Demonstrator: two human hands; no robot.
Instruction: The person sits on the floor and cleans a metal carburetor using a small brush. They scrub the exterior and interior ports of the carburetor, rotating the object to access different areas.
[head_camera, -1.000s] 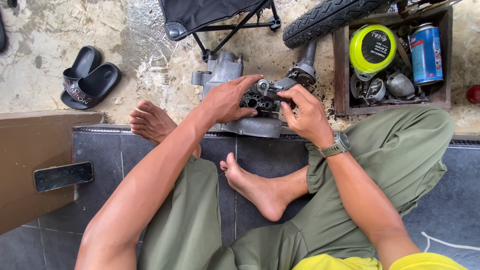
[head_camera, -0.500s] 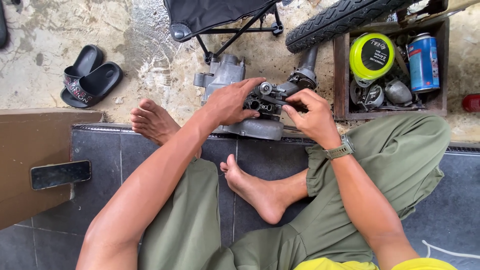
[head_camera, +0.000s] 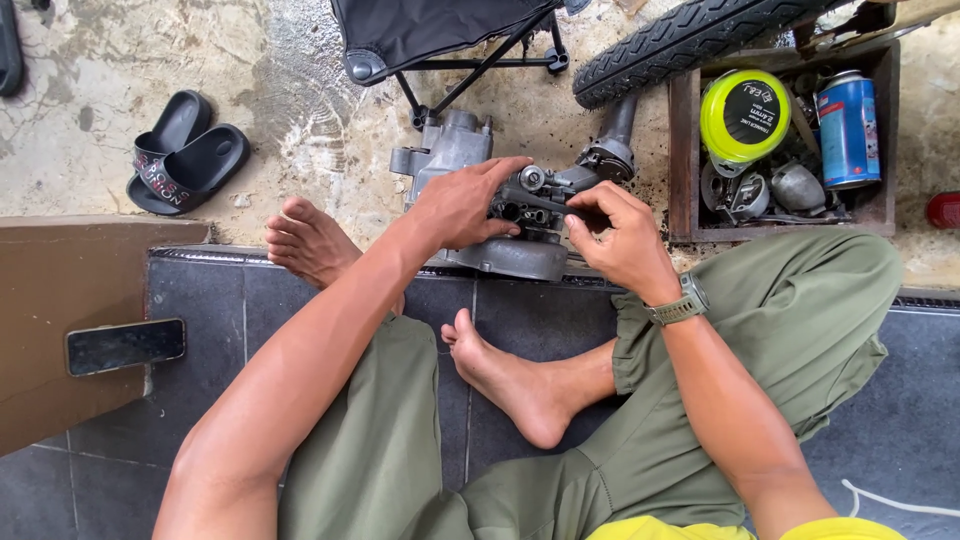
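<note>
A grey metal engine block lies on the concrete floor in front of my crossed legs. My left hand rests on top of it, fingers curled over a dark mechanical part mounted on the block. My right hand, with a watch on the wrist, pinches at the right side of the same part; what its fingertips hold is hidden. A grey tube rises from the block toward a tyre.
A black tyre lies behind the engine. A wooden box at the right holds a yellow-green tub, a blue can and metal parts. A folding stool, black sandals, and a phone on a brown board lie around.
My hands and the engine have barely shifted; my right fingers have closed in a little tighter on the dark part. The view has moved slightly.
</note>
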